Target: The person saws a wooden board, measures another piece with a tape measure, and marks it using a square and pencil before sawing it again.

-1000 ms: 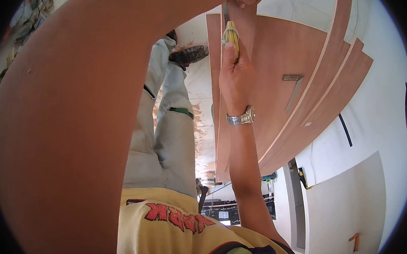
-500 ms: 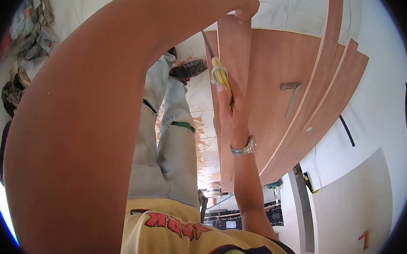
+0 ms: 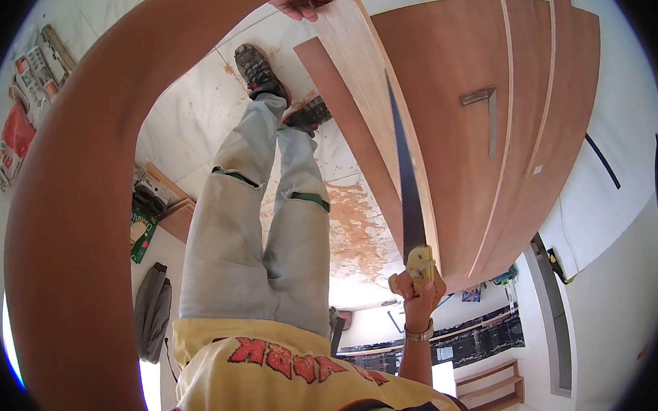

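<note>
We are clamping our right grip (image 3: pixel 422 299) round the yellow-handled, long dark steel handsaw (image 3: pixel 409 194), its blade pointing away from that nearer grip, over the narrow pale wooden plank (image 3: pixel 358 48); our left grip (image 3: pixel 305 0) is clasping the plank's far end.

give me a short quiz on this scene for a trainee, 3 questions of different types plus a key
1. Multiple choice: what does the right hand hold?
a) a hammer
b) a saw
c) a paintbrush

2. True or false: the metal square lies on the wide reddish panel.

3. Fill in the blank: the left hand is at the far end of a narrow, pale ______.

Key: 1. b; 2. true; 3. board
</note>
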`<state>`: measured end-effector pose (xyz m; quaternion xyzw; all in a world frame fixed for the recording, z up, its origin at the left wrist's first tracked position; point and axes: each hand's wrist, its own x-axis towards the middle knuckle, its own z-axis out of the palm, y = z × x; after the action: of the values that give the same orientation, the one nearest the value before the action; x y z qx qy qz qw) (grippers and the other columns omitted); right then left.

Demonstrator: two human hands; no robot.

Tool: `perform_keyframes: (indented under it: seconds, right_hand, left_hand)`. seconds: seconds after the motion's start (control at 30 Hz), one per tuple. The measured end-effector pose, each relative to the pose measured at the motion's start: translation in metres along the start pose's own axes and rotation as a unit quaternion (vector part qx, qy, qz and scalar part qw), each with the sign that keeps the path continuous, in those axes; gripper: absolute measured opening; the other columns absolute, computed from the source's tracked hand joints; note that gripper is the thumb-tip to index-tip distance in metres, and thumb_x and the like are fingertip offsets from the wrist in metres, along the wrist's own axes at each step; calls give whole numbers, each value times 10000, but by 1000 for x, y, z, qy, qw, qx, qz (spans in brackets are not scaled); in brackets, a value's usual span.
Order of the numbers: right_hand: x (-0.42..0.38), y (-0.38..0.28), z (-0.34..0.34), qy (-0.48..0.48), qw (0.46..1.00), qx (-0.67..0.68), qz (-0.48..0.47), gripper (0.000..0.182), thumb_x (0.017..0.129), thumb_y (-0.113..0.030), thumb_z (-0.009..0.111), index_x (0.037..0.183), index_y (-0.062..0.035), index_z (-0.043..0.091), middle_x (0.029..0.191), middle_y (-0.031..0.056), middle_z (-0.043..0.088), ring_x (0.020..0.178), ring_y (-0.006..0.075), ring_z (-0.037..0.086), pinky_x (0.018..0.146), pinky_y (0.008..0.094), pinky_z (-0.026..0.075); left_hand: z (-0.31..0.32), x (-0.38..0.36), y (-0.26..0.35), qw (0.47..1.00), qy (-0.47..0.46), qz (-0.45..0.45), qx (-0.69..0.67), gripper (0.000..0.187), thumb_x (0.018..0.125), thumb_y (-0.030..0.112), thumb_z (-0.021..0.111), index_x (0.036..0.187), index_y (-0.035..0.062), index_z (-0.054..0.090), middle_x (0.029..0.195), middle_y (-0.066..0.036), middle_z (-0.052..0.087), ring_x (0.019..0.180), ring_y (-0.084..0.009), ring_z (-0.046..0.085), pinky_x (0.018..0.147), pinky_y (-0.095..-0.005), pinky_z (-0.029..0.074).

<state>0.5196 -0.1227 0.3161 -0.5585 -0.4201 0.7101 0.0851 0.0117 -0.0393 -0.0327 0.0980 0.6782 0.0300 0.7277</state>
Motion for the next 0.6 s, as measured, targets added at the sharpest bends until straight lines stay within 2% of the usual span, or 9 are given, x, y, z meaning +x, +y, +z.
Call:
perform_keyframes:
  seconds: [0.07, 0.1, 0.13, 0.2, 0.3, 0.4, 0.43, 0.57, 0.6]
  right_hand:
    - [26, -14, 18, 48, 999, -8, -1, 408, 1041, -373, 494, 884, 2, 508, 569, 3, 400, 485, 87, 336, 458, 297, 345]
    - [38, -7, 16, 47, 998, -19, -28, 411, 1053, -361, 461, 1006, 40, 541, 573, 8, 404, 493, 84, 331, 470, 295, 360]
    - [51, -7, 19, 50, 998, -16, -36, 404, 1056, -350, 453, 1026, 41, 548, 577, 8, 408, 499, 82, 338, 479, 292, 368]
    - [72, -11, 31, 55, 997, -13, -46, 394, 1062, -329, 437, 1067, 44, 562, 584, 9, 415, 512, 77, 350, 495, 285, 383]
    - [104, -16, 57, 77, 996, -13, -39, 392, 1077, -311, 427, 1147, 48, 569, 598, 3, 425, 534, 69, 379, 503, 273, 386]
    - [131, -29, 80, 72, 996, -60, -8, 399, 1082, -379, 401, 965, -23, 538, 604, 10, 425, 527, 115, 410, 561, 296, 420]
    - [135, -28, 78, 42, 997, -59, -14, 432, 1098, -354, 396, 1122, 28, 597, 616, 9, 445, 529, 87, 406, 521, 267, 395]
    - [153, -47, 91, -56, 968, -231, -75, 462, 1102, -243, 442, 1458, 43, 503, 665, -43, 484, 539, 14, 376, 446, 205, 290]
    - [159, -43, 93, -54, 960, -259, -88, 446, 1099, -235, 454, 1444, 40, 520, 672, -51, 480, 540, 12, 370, 450, 203, 289]
  left_hand:
    - [1, -7, -13, 999, 6, 51, 13, 344, 924, 389, 516, 1047, 92, 637, 710, -50, 610, 604, -151, 565, 571, -352, 502]
    - [6, -25, -7, 996, 40, 44, 59, 374, 914, 434, 496, 953, 88, 636, 696, -23, 588, 566, -125, 511, 588, -318, 479]
    - [7, -16, -14, 984, 80, 67, 142, 486, 943, 495, 492, 1053, 61, 679, 758, -60, 656, 608, -169, 578, 642, -384, 524]
    - [26, -2, -19, 939, 257, 118, 197, 563, 960, 539, 528, 1243, 75, 676, 887, -112, 721, 751, -214, 649, 760, -400, 547]
    - [56, -18, -30, 883, 292, 367, -7, 532, 985, 472, 588, 1376, 113, 628, 1025, -146, 744, 927, -240, 679, 885, -374, 535]
    - [63, -30, -46, 899, 221, 379, -4, 443, 998, 329, 626, 1393, 131, 623, 1065, -122, 747, 1024, -199, 675, 947, -341, 513]
    - [63, -28, -58, 911, 218, 350, -20, 433, 993, 210, 649, 1423, 173, 614, 1078, -92, 752, 1001, -154, 674, 921, -323, 525]
    - [54, -16, -114, 903, 151, 385, -112, 469, 967, 66, 636, 1417, 202, 628, 1002, -44, 753, 880, -91, 642, 775, -298, 531]
    - [52, -20, -114, 907, 160, 375, -103, 440, 967, 79, 638, 1396, 177, 641, 982, -48, 751, 873, -106, 650, 767, -314, 530]
